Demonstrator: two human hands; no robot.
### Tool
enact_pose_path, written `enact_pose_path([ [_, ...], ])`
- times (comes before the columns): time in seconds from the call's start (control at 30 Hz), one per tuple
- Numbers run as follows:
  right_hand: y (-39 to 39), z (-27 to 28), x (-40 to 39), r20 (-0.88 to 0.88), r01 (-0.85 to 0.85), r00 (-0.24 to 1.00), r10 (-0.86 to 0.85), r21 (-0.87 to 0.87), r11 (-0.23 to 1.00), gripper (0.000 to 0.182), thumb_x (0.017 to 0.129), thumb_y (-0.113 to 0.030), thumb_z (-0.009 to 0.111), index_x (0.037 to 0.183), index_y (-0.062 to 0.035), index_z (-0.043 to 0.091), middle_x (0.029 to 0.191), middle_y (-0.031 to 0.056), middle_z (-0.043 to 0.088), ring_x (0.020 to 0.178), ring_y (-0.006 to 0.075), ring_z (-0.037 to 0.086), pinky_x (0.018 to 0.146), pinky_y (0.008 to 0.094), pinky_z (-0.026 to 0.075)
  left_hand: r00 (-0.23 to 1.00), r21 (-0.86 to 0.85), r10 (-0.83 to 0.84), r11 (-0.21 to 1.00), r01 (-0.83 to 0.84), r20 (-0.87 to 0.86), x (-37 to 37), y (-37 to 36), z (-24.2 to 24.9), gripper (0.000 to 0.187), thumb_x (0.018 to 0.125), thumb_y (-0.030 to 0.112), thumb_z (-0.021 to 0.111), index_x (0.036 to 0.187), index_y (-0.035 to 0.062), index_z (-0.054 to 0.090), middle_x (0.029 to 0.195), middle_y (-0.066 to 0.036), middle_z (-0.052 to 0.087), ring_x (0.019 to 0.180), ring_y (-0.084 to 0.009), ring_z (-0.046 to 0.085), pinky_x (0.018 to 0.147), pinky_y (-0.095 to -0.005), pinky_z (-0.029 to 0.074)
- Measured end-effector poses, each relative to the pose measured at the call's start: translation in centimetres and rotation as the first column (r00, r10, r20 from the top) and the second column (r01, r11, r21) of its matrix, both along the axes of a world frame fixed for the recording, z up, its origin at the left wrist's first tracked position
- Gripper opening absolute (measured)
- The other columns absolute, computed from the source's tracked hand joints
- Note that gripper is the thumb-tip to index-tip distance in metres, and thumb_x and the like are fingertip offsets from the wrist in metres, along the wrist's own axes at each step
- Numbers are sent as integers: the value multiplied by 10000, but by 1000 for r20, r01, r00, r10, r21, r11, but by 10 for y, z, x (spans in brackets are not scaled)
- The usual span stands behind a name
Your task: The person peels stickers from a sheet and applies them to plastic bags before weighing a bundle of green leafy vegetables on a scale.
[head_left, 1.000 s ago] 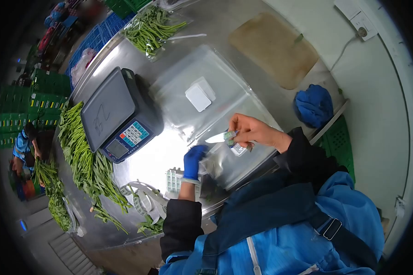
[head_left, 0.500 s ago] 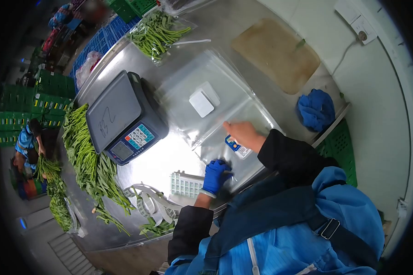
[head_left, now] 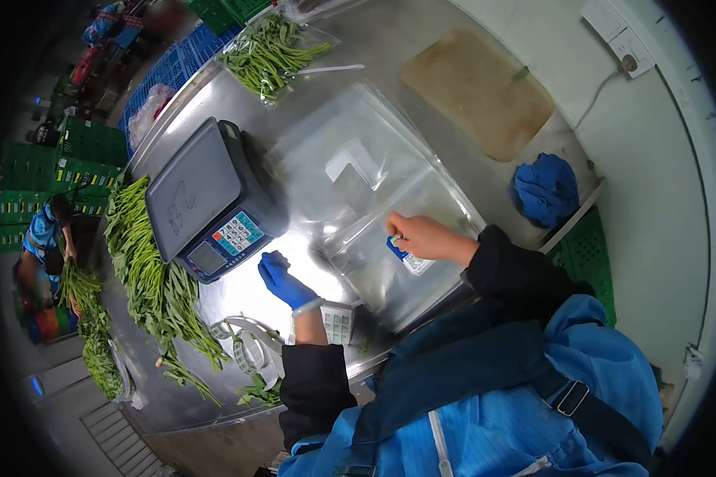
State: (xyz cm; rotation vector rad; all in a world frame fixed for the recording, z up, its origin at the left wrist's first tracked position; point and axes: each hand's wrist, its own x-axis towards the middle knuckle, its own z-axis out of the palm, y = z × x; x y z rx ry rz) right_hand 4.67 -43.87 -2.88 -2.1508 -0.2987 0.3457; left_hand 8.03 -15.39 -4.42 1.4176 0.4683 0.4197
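My left hand [head_left: 288, 286], in a blue glove with a white band at the wrist, is raised over the bare metal just below the scale's keypad [head_left: 237, 233]. Its fingers are drawn together, and nothing shows in them. My bare right hand [head_left: 426, 237] is curled over a stack of clear plastic bags [head_left: 445, 195]. At its fingertips lies a blue-and-white label [head_left: 414, 261]; whether the fingers pinch it or something smaller is hidden. Near my left wrist sits a pale gridded tray [head_left: 338, 324]. A white card [head_left: 350, 157] shows among the bags.
A grey scale [head_left: 195, 191] stands on the metal table beside loose leafy greens [head_left: 139, 246]. Label backing strips [head_left: 250, 350] curl near the front edge. Bagged greens [head_left: 270, 60], a brown board [head_left: 481, 91] and a blue cloth [head_left: 546, 191] lie around. Another person [head_left: 44, 238] handles greens at left.
My left hand has left the bags' lower edge and moved left and up toward the scale, uncovering the bag corner. My right hand stays by the label, with only a small shift.
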Motion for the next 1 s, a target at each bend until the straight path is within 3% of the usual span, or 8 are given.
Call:
enact_pose_path([
  [0.17, 21, -39, 1, 164, -71, 975, 153, -420, 905, 206, 804, -77, 608, 964, -28, 486, 668, 127, 618, 663, 322, 647, 574, 430, 488, 598, 65, -802, 596, 800, -6, -69, -31, -31, 154, 789, 171, 691, 815, 52, 597, 785, -44, 558, 752, -216, 549, 710, -309, 426],
  [0.23, 29, -49, 3, 199, -39, 965, 170, -531, 846, 229, 787, -104, 638, 952, -23, 503, 666, 117, 624, 665, 313, 652, 564, 424, 494, 306, 621, -905, 62, 781, -296, -80, -48, -22, 243, 700, 174, 778, 855, 61, 631, 851, -89, 608, 771, -294, 573, 720, -367, 453],
  [0.33, 28, -53, 9, 195, 22, 972, 129, -625, 780, 288, 771, -177, 693, 949, -23, 527, 686, 120, 633, 681, 313, 657, 569, 426, 497, 331, 678, -867, -11, 735, -373, -91, -50, -39, 285, 674, 180, 797, 902, 72, 665, 911, -116, 640, 794, -339, 582, 732, -407, 465],
  [0.57, -10, 19, 27, -183, 67, 981, -58, 44, 997, 274, 835, -274, 707, 920, -67, 550, 708, 73, 632, 667, 166, 629, 574, 305, 469, 362, 271, -890, 289, 918, -278, -84, -41, -57, 131, 804, 97, 697, 928, 60, 677, 791, -60, 647, 737, -224, 610, 683, -335, 478],
  [0.77, -18, 79, 12, -426, 156, 875, 228, 696, 700, 112, 924, -120, 601, 900, -45, 521, 777, 13, 594, 721, 74, 566, 625, 234, 458, 790, -281, -566, 818, 501, -237, -8, 5, -56, 197, 904, 83, 536, 1044, 23, 661, 779, -7, 618, 696, -85, 544, 622, -224, 422],
  [0.83, -12, 36, 12, -308, 42, 942, 135, 507, 861, 90, 874, -43, 595, 913, -26, 516, 810, 64, 597, 740, 141, 589, 641, 283, 472, 978, -318, -76, 948, 11, -193, 9, -9, 1, 167, 916, 125, 511, 1028, 50, 609, 859, -12, 585, 735, -81, 493, 675, -230, 394],
  [0.9, -6, 1, 13, -113, -52, 991, 70, 151, 987, 91, 849, -21, 575, 911, -18, 508, 783, 90, 588, 696, 186, 596, 601, 300, 476, 999, -27, 45, 999, -45, -3, 5, 5, -2, 128, 925, 145, 475, 893, 85, 584, 808, -14, 530, 712, -111, 462, 702, -249, 384],
  [1.0, 3, -36, 14, 132, -105, 985, 110, -43, 994, 78, 829, -16, 529, 904, -13, 507, 832, 132, 605, 755, 291, 618, 663, 377, 484, 935, 285, -333, 890, 355, -125, -34, -9, -13, 133, 903, 76, 452, 840, 23, 556, 791, -18, 520, 754, -128, 484, 702, -275, 405],
])
